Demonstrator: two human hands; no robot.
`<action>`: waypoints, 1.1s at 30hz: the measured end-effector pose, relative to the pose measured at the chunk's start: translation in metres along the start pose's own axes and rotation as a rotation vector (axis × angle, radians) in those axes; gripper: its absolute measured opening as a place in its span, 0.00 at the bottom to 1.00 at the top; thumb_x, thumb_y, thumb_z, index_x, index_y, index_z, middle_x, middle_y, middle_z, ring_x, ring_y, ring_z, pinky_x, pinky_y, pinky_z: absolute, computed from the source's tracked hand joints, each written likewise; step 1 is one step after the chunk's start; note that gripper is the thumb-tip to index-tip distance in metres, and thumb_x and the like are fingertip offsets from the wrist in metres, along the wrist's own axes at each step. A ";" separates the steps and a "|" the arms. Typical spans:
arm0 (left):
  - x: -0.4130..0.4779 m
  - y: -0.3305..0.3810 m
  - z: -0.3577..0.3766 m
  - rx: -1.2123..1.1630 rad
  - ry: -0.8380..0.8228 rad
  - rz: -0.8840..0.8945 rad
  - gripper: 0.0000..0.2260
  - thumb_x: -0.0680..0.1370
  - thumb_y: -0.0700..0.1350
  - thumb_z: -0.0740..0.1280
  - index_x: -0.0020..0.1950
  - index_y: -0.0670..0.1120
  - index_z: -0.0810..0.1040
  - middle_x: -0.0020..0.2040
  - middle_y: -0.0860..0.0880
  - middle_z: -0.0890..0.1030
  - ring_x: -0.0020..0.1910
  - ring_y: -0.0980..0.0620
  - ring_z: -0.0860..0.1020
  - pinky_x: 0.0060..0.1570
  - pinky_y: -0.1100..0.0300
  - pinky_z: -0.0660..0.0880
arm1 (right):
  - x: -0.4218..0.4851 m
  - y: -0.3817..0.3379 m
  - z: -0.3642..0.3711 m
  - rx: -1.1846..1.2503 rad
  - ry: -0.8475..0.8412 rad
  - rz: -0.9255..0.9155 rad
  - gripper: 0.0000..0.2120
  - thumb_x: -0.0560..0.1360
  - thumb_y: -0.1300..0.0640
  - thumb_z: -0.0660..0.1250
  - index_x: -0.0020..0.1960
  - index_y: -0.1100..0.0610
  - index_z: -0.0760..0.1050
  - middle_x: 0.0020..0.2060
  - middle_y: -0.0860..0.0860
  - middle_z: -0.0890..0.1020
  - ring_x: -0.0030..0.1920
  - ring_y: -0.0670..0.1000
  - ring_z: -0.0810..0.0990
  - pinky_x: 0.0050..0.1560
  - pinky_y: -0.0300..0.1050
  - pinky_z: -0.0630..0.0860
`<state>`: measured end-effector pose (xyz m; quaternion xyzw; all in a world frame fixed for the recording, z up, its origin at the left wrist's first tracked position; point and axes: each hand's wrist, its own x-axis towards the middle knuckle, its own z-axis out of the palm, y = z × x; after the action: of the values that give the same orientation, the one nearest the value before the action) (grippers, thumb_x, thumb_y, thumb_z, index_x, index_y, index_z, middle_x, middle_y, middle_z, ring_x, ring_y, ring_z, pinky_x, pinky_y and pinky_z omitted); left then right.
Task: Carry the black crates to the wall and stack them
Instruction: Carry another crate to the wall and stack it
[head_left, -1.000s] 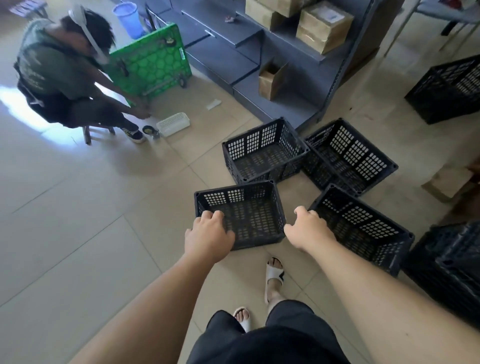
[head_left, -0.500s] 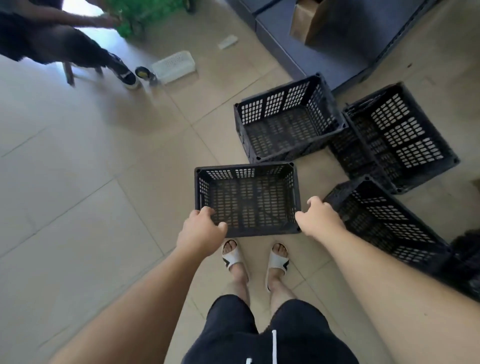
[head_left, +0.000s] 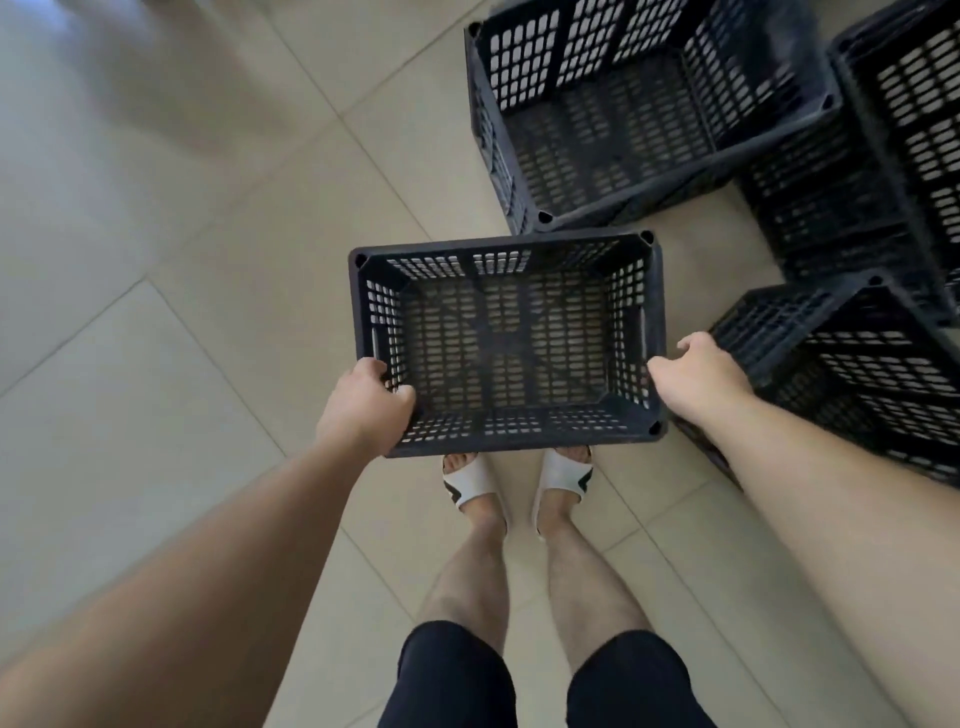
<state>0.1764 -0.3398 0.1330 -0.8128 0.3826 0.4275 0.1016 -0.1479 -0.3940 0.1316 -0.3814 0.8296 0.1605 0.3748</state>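
Black crate (head_left: 506, 343) held level above the feet (head_left: 470, 480): left grip (head_left: 363, 410) and right grip (head_left: 698, 376) curl round opposite end rims, balancing load for the carry.

Soft, even daylight, moderately bright. Pale glare on the floor (head_left: 72, 78) far left, smeared by blur there. Wide-angle stretching at edges; far crates (head_left: 623, 130) slightly soft. Shadows faint.

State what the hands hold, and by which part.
One crate: the left hand grips its left rim, the right hand its right rim.
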 end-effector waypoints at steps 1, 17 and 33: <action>0.017 -0.004 0.008 -0.006 0.010 -0.016 0.25 0.81 0.50 0.63 0.76 0.44 0.67 0.70 0.44 0.75 0.59 0.43 0.78 0.49 0.55 0.70 | 0.017 0.002 0.009 -0.003 0.010 0.007 0.25 0.80 0.49 0.62 0.75 0.57 0.66 0.71 0.60 0.74 0.67 0.64 0.75 0.59 0.55 0.73; 0.201 -0.058 0.083 -0.534 0.144 -0.226 0.17 0.83 0.48 0.59 0.69 0.42 0.71 0.56 0.45 0.81 0.50 0.46 0.80 0.52 0.48 0.77 | 0.197 0.010 0.104 0.183 0.158 0.004 0.18 0.83 0.50 0.62 0.67 0.59 0.72 0.61 0.58 0.79 0.58 0.63 0.79 0.52 0.51 0.77; 0.084 -0.043 0.008 -0.695 0.124 -0.267 0.11 0.85 0.48 0.61 0.45 0.46 0.75 0.40 0.45 0.77 0.36 0.48 0.76 0.45 0.48 0.77 | 0.105 0.021 0.035 0.412 0.159 0.018 0.05 0.83 0.54 0.64 0.51 0.55 0.74 0.43 0.51 0.81 0.40 0.52 0.81 0.52 0.57 0.84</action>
<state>0.2305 -0.3513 0.0557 -0.8657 0.1107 0.4649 -0.1487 -0.1915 -0.4144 0.0304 -0.3007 0.8752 -0.0397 0.3770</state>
